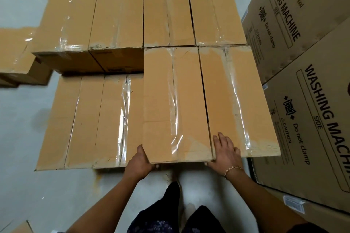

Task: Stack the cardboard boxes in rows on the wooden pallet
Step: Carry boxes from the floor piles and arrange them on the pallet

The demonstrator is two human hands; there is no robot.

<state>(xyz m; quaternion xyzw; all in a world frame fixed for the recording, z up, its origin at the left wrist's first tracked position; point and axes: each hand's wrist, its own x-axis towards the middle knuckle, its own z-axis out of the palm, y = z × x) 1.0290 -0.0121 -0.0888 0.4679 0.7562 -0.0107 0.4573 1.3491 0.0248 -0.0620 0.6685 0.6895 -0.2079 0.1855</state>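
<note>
1. Head view: the cardboard box (176,104) you are placing sits in the upper layer, its near edge between your hands.
2. Your left hand (140,161) grips its near-left corner, fingers curled underneath.
3. Your right hand (225,151) lies open and flat across the seam onto the neighbouring box (236,100).
4. Left of your left hand, lower-layer boxes (89,121) lie uncovered.
5. Right of your right hand stand washing machine cartons (312,128).
</note>
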